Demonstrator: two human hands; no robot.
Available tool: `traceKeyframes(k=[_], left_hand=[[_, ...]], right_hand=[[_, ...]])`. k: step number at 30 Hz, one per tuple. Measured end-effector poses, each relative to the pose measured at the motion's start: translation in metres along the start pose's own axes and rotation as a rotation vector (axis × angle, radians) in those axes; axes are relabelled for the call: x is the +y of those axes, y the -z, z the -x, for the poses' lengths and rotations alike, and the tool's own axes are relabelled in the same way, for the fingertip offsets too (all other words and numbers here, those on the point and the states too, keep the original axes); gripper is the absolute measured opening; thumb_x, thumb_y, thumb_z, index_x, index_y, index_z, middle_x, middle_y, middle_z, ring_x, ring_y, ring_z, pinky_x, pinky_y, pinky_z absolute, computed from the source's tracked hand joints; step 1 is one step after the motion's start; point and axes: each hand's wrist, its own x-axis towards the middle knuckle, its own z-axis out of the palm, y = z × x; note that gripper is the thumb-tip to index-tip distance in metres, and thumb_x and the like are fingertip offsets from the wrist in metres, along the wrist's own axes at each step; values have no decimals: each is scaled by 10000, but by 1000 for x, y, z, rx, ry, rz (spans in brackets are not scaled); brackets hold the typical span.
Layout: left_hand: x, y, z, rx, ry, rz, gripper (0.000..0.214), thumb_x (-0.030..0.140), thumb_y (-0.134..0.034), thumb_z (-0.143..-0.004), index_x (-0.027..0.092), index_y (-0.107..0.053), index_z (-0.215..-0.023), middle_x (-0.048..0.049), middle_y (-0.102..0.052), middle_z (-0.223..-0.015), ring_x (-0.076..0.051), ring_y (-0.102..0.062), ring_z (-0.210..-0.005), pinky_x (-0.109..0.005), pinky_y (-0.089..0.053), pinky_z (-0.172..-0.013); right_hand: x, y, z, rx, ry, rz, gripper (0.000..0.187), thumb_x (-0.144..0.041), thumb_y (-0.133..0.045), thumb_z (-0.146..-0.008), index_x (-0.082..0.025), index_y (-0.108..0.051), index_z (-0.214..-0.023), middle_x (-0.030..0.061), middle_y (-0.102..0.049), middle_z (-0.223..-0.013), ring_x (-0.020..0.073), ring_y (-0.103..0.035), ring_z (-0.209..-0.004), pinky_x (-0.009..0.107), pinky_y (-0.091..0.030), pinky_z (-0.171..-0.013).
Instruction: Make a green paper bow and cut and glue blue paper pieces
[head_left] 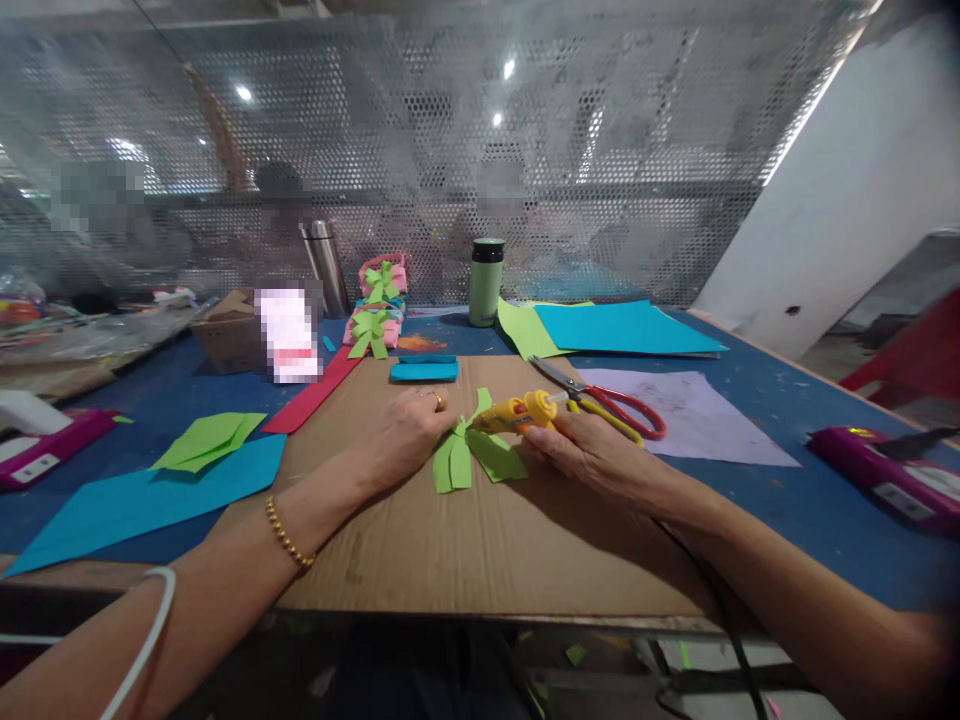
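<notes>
A yellow hot glue gun (514, 412) is gripped in my right hand (589, 445), its nozzle at the middle of a light green paper bow (454, 460). My left hand (409, 430) has its fingers closed at the bow's upper left side, pinching it; the fingertips are partly hidden. The bow lies over a brown cardboard sheet (420, 550). Just behind it on the cardboard is a small folded blue paper piece (424, 370). Scissors (619, 400) with red and yellow handles lie behind my right hand.
Finished-looking pink pieces with green bows (373, 325) stand at the back. A green tumbler (487, 285), a steel flask (327, 270) and a cardboard box (225, 335) are behind. Blue sheets (630, 328) lie back right. Purple power strips (885, 480) sit at both sides. A black cord (720, 590) hangs below my right forearm.
</notes>
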Motion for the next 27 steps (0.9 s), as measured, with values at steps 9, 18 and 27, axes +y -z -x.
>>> traceKeyframes(k=[9,18,27], left_hand=[[0,-1,0,19,-1,22,244,140,-493,-991,157,-710,-880,-61,-596,-830,-170,-510,-738,-290,-384,-657],[2,4,-1,51,57,108,206,104,-512,-927,148,-683,-821,-95,-617,-898,-209,-550,-833,-325,-427,-714],[-9,19,2,213,258,226,263,14,-443,-852,154,-666,-848,-88,-635,-926,-211,-585,-882,-362,-478,-804]], right_hand=[[-6,3,2,-15,11,23,554,-608,-300,-1001,-194,-558,-739,49,-602,-690,161,-501,-603,293,-291,-556],[-2,1,2,-21,3,29,576,-611,-303,-1005,-187,-602,-756,48,-601,-701,168,-510,-619,297,-291,-560],[-3,3,1,-20,17,-1,536,-598,-331,-1003,-180,-619,-832,60,-641,-732,179,-543,-645,290,-349,-582]])
